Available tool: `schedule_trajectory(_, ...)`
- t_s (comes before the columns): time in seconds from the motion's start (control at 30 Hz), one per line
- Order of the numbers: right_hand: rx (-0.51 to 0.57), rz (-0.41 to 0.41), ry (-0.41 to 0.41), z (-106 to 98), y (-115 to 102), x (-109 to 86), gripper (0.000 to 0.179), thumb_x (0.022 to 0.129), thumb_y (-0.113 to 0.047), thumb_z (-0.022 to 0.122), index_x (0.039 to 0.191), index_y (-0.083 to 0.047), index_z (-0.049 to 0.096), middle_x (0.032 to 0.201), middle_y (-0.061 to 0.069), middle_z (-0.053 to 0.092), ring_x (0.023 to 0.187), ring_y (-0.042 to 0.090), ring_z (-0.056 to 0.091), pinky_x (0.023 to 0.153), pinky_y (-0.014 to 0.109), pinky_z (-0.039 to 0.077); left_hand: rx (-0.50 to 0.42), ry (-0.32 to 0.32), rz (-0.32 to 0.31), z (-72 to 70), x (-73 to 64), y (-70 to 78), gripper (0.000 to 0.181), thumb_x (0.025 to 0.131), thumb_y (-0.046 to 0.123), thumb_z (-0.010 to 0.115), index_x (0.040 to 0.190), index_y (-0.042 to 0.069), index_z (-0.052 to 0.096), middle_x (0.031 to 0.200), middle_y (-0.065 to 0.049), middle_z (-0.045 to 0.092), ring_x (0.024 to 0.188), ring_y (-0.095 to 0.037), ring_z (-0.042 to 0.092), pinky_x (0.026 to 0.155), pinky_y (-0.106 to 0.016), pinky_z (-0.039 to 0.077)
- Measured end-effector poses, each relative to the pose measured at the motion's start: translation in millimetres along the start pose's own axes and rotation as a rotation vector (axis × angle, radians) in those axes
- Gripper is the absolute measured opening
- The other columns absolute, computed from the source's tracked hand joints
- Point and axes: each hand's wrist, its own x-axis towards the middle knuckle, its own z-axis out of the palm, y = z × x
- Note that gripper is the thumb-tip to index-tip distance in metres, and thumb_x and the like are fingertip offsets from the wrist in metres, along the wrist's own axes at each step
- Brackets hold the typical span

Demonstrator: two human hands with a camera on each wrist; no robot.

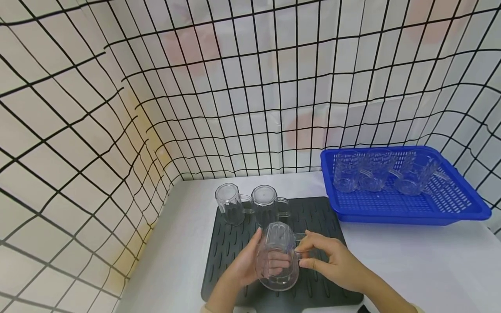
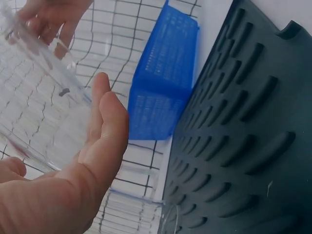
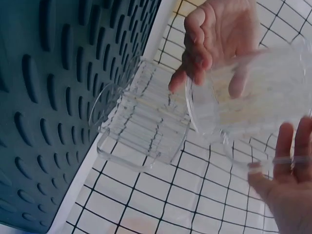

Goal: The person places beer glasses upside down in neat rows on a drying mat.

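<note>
A clear glass mug [image 1: 279, 240] hangs tilted over the dark drying mat [image 1: 225, 265], its base away from me and its wide mouth facing down toward me. My right hand [image 1: 334, 261] pinches the mug's handle between thumb and fingers. On the other side my left hand [image 1: 244, 263] holds the mug's body; its fingers show through the glass, and its thumb lies along the left side. Just beyond, two similar mugs [image 1: 232, 209] stand base-up on the mat's far left part, handles to the right. The right wrist view also shows a standing mug [image 3: 146, 117].
At the right, a blue plastic basket [image 1: 411, 218] holds several clear mugs [image 1: 409, 180]. Black wire grid [image 1: 250, 108] with pale cloth behind it rises at the back and sides. White tabletop [image 1: 395, 256] surrounds the mat.
</note>
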Motion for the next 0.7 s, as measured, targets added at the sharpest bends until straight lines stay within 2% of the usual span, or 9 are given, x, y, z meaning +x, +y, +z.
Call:
schedule_trajectory(0.17, 0.005, -0.070, -0.098, -3.0, 3.5, -2.7, 0.031, 0.085, 0.006, 0.069, 0.107, -0.014, 0.064, 0.090, -0.004, 0.061, 0.091, 0.013, 0.063, 0.112, 0.015, 0.016, 0.001, 0.046, -0.080, 1.8, 2.0, 0.2, 0.092, 0.094, 0.072, 0.028, 0.145, -0.005, 0.037, 0.117, -0.024, 0.064, 0.096, -0.021, 0.068, 0.079, -0.029, 0.056)
schedule_trajectory(0.33, 0.017, -0.060, -0.136, -3.6, 2.8, -4.8, 0.030, 0.085, 0.004, 0.070, 0.107, -0.016, 0.065, 0.088, -0.008, 0.060, 0.088, 0.012, 0.064, 0.112, 0.017, 0.018, -0.014, 0.059, -0.165, 3.7, 4.4, -2.1, 0.088, 0.093, 0.071, 0.032, 0.140, -0.002, 0.044, 0.105, -0.015, 0.067, 0.085, -0.015, 0.067, 0.070, -0.023, 0.055)
schedule_trajectory(0.53, 0.023, -0.039, -0.149, -4.0, 1.0, -6.1, 0.030, 0.086, 0.003, 0.070, 0.107, -0.018, 0.065, 0.086, -0.010, 0.059, 0.087, 0.010, 0.063, 0.113, 0.018, 0.019, -0.043, 0.059, -0.169, 4.0, 6.4, -6.9, 0.084, 0.091, 0.071, 0.037, 0.136, 0.001, 0.049, 0.101, -0.012, 0.068, 0.084, -0.015, 0.067, 0.067, -0.020, 0.054)
schedule_trajectory(0.63, 0.022, -0.035, -0.185, -5.6, 0.9, -6.1, 0.029, 0.087, 0.001, 0.070, 0.108, -0.018, 0.064, 0.087, -0.010, 0.059, 0.089, 0.010, 0.063, 0.113, 0.019, 0.019, -0.074, 0.050, -0.159, 2.3, 8.0, -7.7, 0.076, 0.093, 0.067, 0.038, 0.130, 0.002, 0.053, 0.099, -0.010, 0.068, 0.085, -0.015, 0.068, 0.067, -0.021, 0.054)
schedule_trajectory(0.7, 0.035, -0.022, -0.219, -8.3, 0.6, -6.8, 0.032, 0.087, 0.001, 0.070, 0.111, -0.018, 0.062, 0.091, -0.009, 0.060, 0.090, 0.010, 0.062, 0.111, 0.021, 0.027, -0.086, 0.042, -0.153, 0.9, 9.5, -7.5, 0.069, 0.095, 0.063, 0.037, 0.124, 0.004, 0.056, 0.097, -0.008, 0.068, 0.086, -0.015, 0.067, 0.070, -0.023, 0.055)
